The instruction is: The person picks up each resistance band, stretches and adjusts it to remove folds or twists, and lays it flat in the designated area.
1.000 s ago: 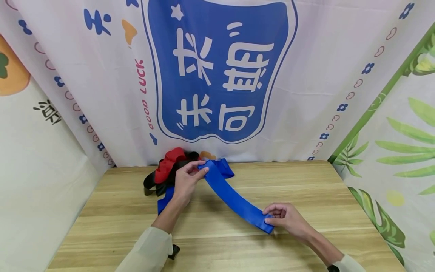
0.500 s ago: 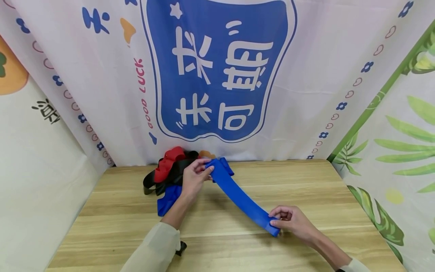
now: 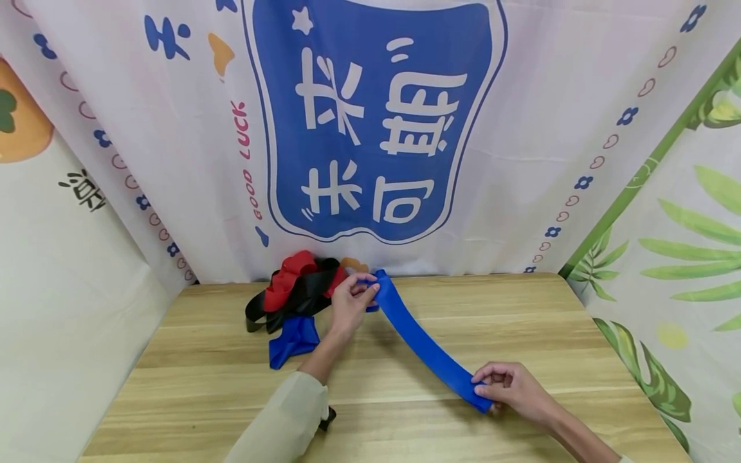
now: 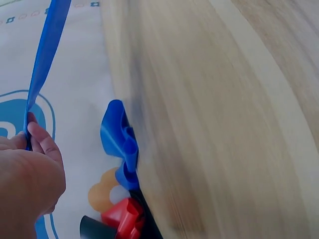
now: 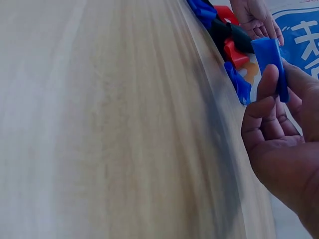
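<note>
A blue strip (image 3: 425, 341) hangs in a shallow curve between both hands above the wooden table. My left hand (image 3: 350, 307) pinches its upper end near the table's back edge; in the left wrist view the left hand (image 4: 32, 179) holds the strip (image 4: 47, 55) between thumb and fingers. The lower end is pinched by my right hand (image 3: 515, 390), nearer the front. In the right wrist view, the right hand (image 5: 284, 124) has thumb and fingers on the strip's end (image 5: 269, 55). Part of each grasped end is hidden by fingers.
Red strips (image 3: 286, 283) and black strips (image 3: 301, 297) lie heaped at the table's back left, with a crumpled blue piece (image 3: 292, 341) in front. More blue material (image 4: 119, 134) shows by the table edge. A printed curtain (image 3: 521, 161) hangs behind the wooden table (image 3: 202, 386).
Both hands have moved rightward with the blue strip, the right one also slightly toward the front. The crumpled blue piece beside the left forearm is more exposed.
</note>
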Demonstrator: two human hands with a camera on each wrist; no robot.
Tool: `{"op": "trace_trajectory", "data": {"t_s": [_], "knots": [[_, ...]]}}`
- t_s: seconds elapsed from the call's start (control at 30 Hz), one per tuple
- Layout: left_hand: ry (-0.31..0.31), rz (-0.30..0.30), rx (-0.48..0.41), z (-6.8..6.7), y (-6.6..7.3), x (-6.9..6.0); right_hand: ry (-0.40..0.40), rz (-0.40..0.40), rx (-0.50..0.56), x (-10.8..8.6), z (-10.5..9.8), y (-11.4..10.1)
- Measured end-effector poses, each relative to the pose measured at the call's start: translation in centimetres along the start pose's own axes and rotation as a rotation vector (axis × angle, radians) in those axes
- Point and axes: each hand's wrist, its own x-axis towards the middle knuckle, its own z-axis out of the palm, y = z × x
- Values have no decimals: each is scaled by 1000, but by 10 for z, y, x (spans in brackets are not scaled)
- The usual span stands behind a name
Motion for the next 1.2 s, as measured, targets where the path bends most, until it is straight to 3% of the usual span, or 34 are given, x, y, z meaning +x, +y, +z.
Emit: {"op": "trace_trajectory", "data": {"t_s": [0.13,0.27,0.5,0.7,1.2], "knots": [[-13,19,22,8,-6,1,-48,-15,-20,-6,-3,2],[-64,34,22,15,-10,2,-78,-40,-55,-11,-5,4],[-132,-19,-19,30,-17,3,-113,-57,-76,-19,-9,3],[-145,-69,-36,43,-20,4,-164,-38,-49,-25,-16,2],[-181,-55,-14,87,-27,6,-261,-12,107,-44,-33,10]]}}
